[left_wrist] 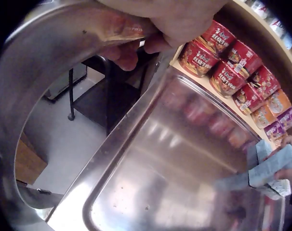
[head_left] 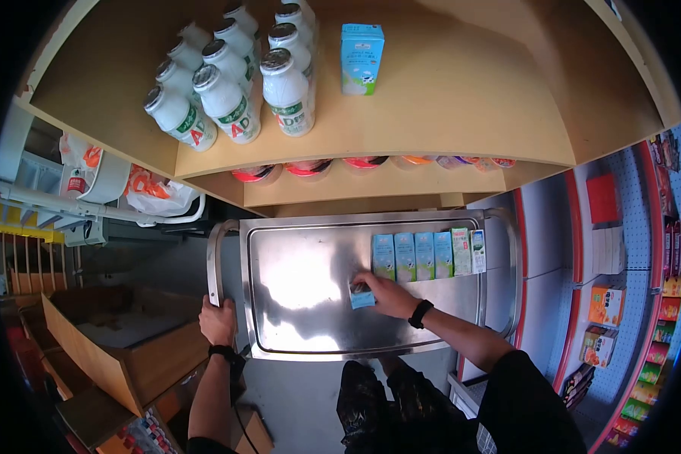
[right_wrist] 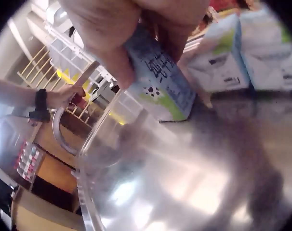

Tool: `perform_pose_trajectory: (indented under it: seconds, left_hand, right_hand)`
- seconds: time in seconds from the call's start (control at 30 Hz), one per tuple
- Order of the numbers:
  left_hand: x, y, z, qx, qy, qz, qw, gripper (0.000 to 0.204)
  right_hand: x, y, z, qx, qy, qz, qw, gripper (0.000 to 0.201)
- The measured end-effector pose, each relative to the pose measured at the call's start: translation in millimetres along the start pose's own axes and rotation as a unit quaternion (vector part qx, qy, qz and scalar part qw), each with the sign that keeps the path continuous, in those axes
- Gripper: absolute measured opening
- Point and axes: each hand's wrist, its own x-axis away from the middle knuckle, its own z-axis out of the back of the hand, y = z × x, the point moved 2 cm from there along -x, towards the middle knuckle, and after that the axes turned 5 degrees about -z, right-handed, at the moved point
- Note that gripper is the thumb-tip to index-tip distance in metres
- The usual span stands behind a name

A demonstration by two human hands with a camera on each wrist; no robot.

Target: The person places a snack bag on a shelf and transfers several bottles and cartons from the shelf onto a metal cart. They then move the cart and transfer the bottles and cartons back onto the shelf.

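Observation:
My right hand [head_left: 388, 296] pinches a small blue milk carton [head_left: 362, 300] over the middle of a steel cart's tray [head_left: 303, 348]. The right wrist view shows the thumb and fingers around the upper part of this milk carton [right_wrist: 160, 86], its green end close over the shiny tray. Just beyond the hand, a row of several blue milk cartons [head_left: 405, 256] stands on the tray. Two green-and-white cartons [head_left: 461, 251] end that row on the right. My left hand [head_left: 218, 321] grips the cart's curved metal handle [head_left: 215, 265].
Beyond the cart, a wooden shelf [head_left: 431, 136] holds several shrink-wrapped white bottles [head_left: 229, 110] and a lone blue carton [head_left: 361, 64]. Red noodle tubs [left_wrist: 200, 58] fill the level below. Shelving with boxed goods [head_left: 607, 305] stands right; an open cardboard box [head_left: 91, 340] lies left.

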Motion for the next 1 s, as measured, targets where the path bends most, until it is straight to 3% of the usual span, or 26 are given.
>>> perform_pose_trajectory:
  seconds: [0.03,0.1,0.2,0.3,0.37,0.4,0.47,0.53,0.67,0.8,1.0]
  left_hand:
    - [0,5,4,0.001,0.001,-0.002,1.000,0.048]
    - [0,11,11,-0.009,-0.079,0.051,0.996,0.059]
    - [-1,3,4,-0.012,-0.056,0.041,0.998,0.061]
    - [1,-1,-2,-0.006,0.006,0.000,1.000,0.044]
    - [0,0,0,-0.005,0.007,-0.003,1.000,0.043]
    - [1,-1,0,-0.008,0.004,-0.003,1.000,0.042]
    - [-2,-7,-4,-0.010,0.008,-0.008,1.000,0.040]
    - [-4,-10,-6,-0.013,-0.035,0.001,0.999,0.040]
    - [-1,-6,-3,-0.004,-0.016,0.000,1.000,0.041]
    - [0,-8,-3,-0.013,0.011,-0.005,1.000,0.040]
    - [-1,-5,-1,-0.015,-0.008,-0.001,1.000,0.038]
  right_hand:
    - [0,1,-2,0.045,0.024,0.007,0.999,0.052]
    - [-2,1,0,0.091,0.049,0.014,0.995,0.050]
    - [-9,-7,6,0.149,-0.003,0.028,0.988,0.046]
    - [-11,-22,17,0.125,-0.018,0.009,0.992,0.043]
    - [-8,-51,35,0.064,-0.016,-0.022,0.998,0.046]
    - [-6,-70,48,0.067,-0.013,-0.020,0.997,0.046]
    - [-3,-118,92,-0.022,0.082,0.080,0.993,0.051]
    - [-2,-151,140,-0.037,0.150,0.125,0.980,0.052]
    - [-30,-202,240,-0.058,0.235,0.124,0.962,0.047]
    - [-77,-197,302,0.000,0.266,0.124,0.956,0.049]
    - [-129,-178,323,0.006,0.235,0.130,0.963,0.057]
